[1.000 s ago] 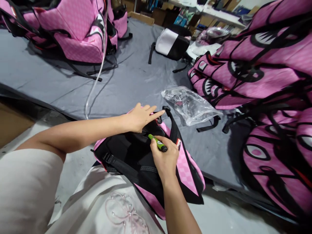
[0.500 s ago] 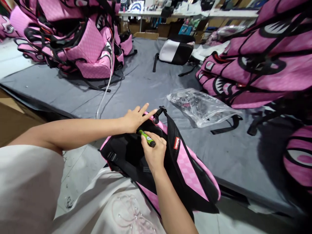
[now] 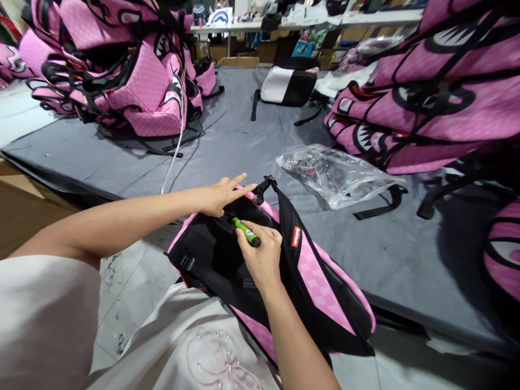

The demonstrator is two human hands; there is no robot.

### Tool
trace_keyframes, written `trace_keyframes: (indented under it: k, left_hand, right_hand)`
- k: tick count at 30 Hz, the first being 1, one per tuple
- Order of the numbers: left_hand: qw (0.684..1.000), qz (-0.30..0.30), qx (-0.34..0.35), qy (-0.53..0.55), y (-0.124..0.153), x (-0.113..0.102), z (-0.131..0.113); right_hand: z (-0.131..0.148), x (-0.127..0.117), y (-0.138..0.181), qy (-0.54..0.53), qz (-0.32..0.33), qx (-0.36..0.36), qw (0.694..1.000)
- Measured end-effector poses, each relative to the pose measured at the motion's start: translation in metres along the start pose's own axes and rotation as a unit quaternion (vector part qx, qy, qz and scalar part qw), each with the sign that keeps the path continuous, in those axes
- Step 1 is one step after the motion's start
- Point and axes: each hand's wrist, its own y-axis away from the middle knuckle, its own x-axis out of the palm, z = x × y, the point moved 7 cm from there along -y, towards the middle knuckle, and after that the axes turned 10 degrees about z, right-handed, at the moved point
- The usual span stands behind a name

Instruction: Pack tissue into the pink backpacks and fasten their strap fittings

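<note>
A pink and black backpack [image 3: 309,281] lies back side up across my lap and the edge of a grey mat [image 3: 227,146]. My left hand [image 3: 221,196] rests near the top of the backpack with its fingers stretched out, the index finger pointing toward the black top handle [image 3: 263,187]. My right hand [image 3: 260,257] is closed around a green pen-like tool [image 3: 246,231], whose tip touches the black back panel just below my left hand.
A crumpled clear plastic bag [image 3: 335,176] lies on the mat beyond the backpack. Piles of pink backpacks stand at the back left [image 3: 134,81] and along the right [image 3: 426,103]. A black and white bag [image 3: 288,86] sits farther back. A clear tube [image 3: 174,146] hangs down left of centre.
My right hand with the green tool has stayed on the back panel, shifting slightly. My left hand's fingers moved a little along the top. The view has tilted up.
</note>
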Motion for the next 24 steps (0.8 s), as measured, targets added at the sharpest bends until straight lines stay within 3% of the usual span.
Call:
trace_keyframes:
  k: [4, 7, 9, 13, 17, 24]
  left_hand:
    - [1.000, -0.002, -0.013, 0.003, 0.003, -0.003, -0.002]
    - [0.994, -0.005, -0.108, 0.025, 0.012, -0.005, 0.003]
    - [0.988, 0.029, -0.143, 0.041, 0.015, -0.001, 0.005]
    - [0.990, 0.081, -0.101, 0.049, 0.010, 0.003, 0.007]
    - [0.991, 0.088, -0.083, 0.063, 0.005, 0.003, 0.014]
    - [0.989, 0.088, -0.087, 0.084, 0.003, 0.004, 0.015]
  right_hand:
    - [-0.002, 0.001, -0.003, 0.004, 0.023, 0.007, 1.000]
    - [0.002, 0.002, -0.003, 0.016, 0.034, 0.009, 0.999]
    - [0.006, 0.003, -0.004, 0.024, 0.037, 0.008, 0.999]
    - [0.010, 0.008, -0.010, 0.004, 0.059, 0.000, 0.998]
    - [0.004, 0.019, -0.020, -0.030, 0.098, 0.005, 0.995]
    - [0.009, 0.033, -0.027, -0.023, 0.105, 0.008, 0.994]
